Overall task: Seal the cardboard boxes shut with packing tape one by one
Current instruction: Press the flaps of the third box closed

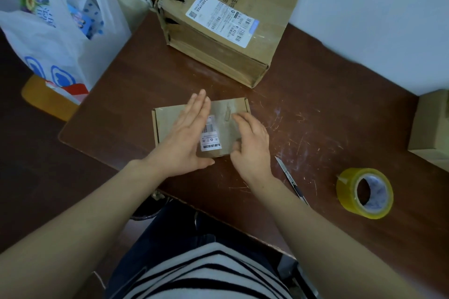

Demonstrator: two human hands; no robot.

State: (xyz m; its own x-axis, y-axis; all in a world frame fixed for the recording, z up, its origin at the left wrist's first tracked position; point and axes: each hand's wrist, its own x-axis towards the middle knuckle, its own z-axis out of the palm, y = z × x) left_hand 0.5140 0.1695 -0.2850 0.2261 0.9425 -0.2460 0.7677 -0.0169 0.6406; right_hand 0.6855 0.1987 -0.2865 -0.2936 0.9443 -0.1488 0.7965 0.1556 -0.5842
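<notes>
Striped top (206, 274) at frame bottom, both bare forearms reaching out to 12 o'clock. Left hand (187, 136) lies flat, fingers straight and together, pressing on the lid of the small cardboard box (167, 119). Right hand (252, 143) has bent fingers over the box's right end, thumb at the near edge, holding it. Box sits mid-table (315, 109), lid closed, a barcode label (210, 136) showing between the hands. Utility knife (289, 177) just beside the right wrist, at 4 o'clock from the box. Tape roll (364, 193) farther out at 4 o'clock, standing on edge. Large cardboard box (226, 19) at 12 o'clock. Plastic bag (60, 31) at 10 o'clock, off the table.
</notes>
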